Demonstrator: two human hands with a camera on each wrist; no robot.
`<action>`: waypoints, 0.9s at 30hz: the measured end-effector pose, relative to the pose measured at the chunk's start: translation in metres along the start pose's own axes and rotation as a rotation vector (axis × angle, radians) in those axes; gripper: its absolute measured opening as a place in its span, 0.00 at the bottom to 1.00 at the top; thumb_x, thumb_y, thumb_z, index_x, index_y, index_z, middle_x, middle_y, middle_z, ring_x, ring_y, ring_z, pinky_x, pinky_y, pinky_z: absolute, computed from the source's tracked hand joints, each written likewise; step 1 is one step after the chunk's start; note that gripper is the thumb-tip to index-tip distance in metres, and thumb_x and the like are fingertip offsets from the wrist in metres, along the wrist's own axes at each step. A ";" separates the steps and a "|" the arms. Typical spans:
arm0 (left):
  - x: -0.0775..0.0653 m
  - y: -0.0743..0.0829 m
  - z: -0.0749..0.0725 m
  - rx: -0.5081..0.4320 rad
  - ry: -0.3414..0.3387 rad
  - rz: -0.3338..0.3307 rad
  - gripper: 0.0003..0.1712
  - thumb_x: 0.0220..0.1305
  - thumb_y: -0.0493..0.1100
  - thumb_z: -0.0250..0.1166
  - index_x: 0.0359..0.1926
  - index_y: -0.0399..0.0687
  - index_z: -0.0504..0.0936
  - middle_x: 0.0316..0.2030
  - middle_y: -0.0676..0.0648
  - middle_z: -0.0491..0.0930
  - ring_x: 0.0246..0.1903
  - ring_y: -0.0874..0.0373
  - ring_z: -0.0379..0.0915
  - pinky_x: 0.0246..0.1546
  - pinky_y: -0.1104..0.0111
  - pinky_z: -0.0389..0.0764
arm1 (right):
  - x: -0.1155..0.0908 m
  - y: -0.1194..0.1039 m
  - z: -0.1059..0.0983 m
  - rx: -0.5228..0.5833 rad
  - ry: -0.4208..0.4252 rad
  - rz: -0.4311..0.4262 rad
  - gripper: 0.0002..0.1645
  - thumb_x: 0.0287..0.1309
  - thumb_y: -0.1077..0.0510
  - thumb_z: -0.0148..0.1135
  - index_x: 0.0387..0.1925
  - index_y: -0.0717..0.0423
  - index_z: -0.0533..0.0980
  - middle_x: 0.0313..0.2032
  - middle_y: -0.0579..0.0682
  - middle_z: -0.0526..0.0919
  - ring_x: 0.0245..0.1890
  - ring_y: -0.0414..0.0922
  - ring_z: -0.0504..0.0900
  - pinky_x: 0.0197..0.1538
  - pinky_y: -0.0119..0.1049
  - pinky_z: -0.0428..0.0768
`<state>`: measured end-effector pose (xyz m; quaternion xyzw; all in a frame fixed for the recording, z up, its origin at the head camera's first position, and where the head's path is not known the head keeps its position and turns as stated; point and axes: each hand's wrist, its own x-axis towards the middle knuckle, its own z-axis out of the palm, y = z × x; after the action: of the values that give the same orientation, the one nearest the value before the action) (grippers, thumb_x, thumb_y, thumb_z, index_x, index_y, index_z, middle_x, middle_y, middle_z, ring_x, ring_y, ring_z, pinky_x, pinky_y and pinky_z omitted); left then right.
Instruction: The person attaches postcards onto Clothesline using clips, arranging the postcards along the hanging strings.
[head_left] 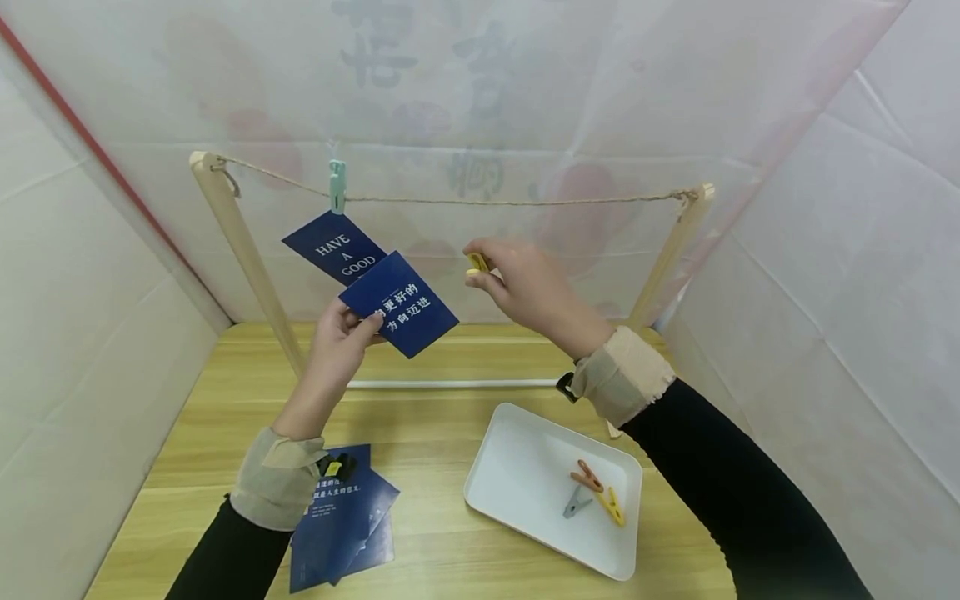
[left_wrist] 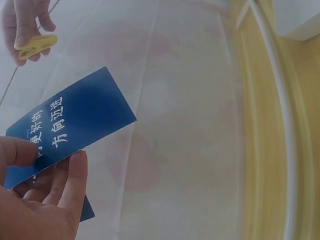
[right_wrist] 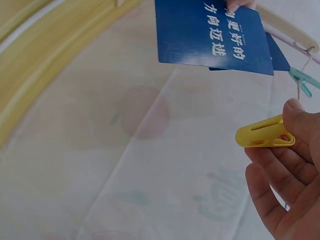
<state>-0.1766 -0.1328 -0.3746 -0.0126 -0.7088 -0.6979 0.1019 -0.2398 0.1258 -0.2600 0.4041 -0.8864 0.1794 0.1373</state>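
My left hand [head_left: 337, 350] pinches a dark blue card [head_left: 401, 304] with white Chinese lettering, thumb on its front and fingers behind. In the head view this card overlaps the lower corner of another blue card [head_left: 330, 246] reading "HAVE A GOOD", which hangs from a twine line [head_left: 480, 202] by a mint-green clothespin [head_left: 337, 185]. To the right, my right hand [head_left: 528, 287] holds a yellow clothespin [right_wrist: 265, 134] between thumb and fingers, just below the line. A gap separates that clothespin from the held card.
The twine runs between two wooden posts [head_left: 238, 250], with a white rod [head_left: 457, 384] low between them. A white tray [head_left: 517, 467] holds an orange, a grey and a yellow clothespin [head_left: 611, 506]. Several blue cards [head_left: 337, 533] lie on the wooden table [head_left: 420, 533] under my left forearm.
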 end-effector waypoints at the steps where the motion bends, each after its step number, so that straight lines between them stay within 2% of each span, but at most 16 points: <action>1: 0.000 0.000 0.001 -0.003 0.000 -0.004 0.25 0.74 0.35 0.55 0.69 0.42 0.64 0.59 0.34 0.77 0.47 0.60 0.82 0.48 0.62 0.85 | 0.002 -0.001 -0.001 -0.002 0.003 -0.006 0.22 0.68 0.50 0.62 0.58 0.57 0.75 0.44 0.51 0.85 0.40 0.45 0.83 0.44 0.40 0.82; 5: 0.000 0.001 0.003 -0.005 -0.001 -0.019 0.25 0.74 0.36 0.55 0.69 0.43 0.63 0.59 0.36 0.77 0.48 0.58 0.82 0.48 0.64 0.85 | 0.008 -0.005 -0.005 -0.023 0.013 -0.021 0.22 0.69 0.50 0.61 0.58 0.56 0.76 0.44 0.51 0.85 0.40 0.44 0.83 0.44 0.38 0.82; 11: 0.002 0.004 0.004 0.003 0.003 -0.021 0.25 0.75 0.37 0.54 0.69 0.44 0.63 0.59 0.37 0.77 0.50 0.56 0.81 0.50 0.60 0.84 | 0.018 -0.010 -0.009 -0.039 0.022 -0.020 0.22 0.69 0.49 0.61 0.58 0.56 0.76 0.43 0.50 0.85 0.39 0.44 0.83 0.42 0.38 0.81; 16: 0.004 0.006 0.004 -0.006 0.008 -0.016 0.25 0.74 0.36 0.54 0.69 0.43 0.63 0.59 0.36 0.77 0.48 0.57 0.82 0.47 0.64 0.85 | 0.026 -0.012 -0.012 -0.031 0.020 -0.022 0.21 0.69 0.49 0.60 0.57 0.56 0.76 0.42 0.50 0.86 0.37 0.44 0.82 0.41 0.37 0.81; 23: 0.007 0.010 0.006 -0.017 0.020 -0.001 0.24 0.73 0.35 0.55 0.68 0.43 0.65 0.58 0.36 0.78 0.47 0.57 0.82 0.49 0.58 0.84 | 0.036 -0.012 -0.015 -0.013 0.038 -0.019 0.20 0.69 0.49 0.60 0.56 0.56 0.77 0.41 0.49 0.85 0.36 0.43 0.80 0.42 0.37 0.79; 27: 0.010 0.011 0.007 -0.026 0.023 0.012 0.24 0.73 0.35 0.55 0.67 0.43 0.65 0.58 0.35 0.78 0.47 0.58 0.82 0.47 0.62 0.85 | 0.041 -0.015 -0.018 -0.011 0.054 -0.032 0.20 0.69 0.49 0.60 0.56 0.55 0.77 0.41 0.49 0.85 0.35 0.42 0.79 0.41 0.36 0.79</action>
<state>-0.1850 -0.1271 -0.3623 -0.0104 -0.6983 -0.7066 0.1141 -0.2526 0.0969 -0.2244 0.4126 -0.8767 0.1832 0.1662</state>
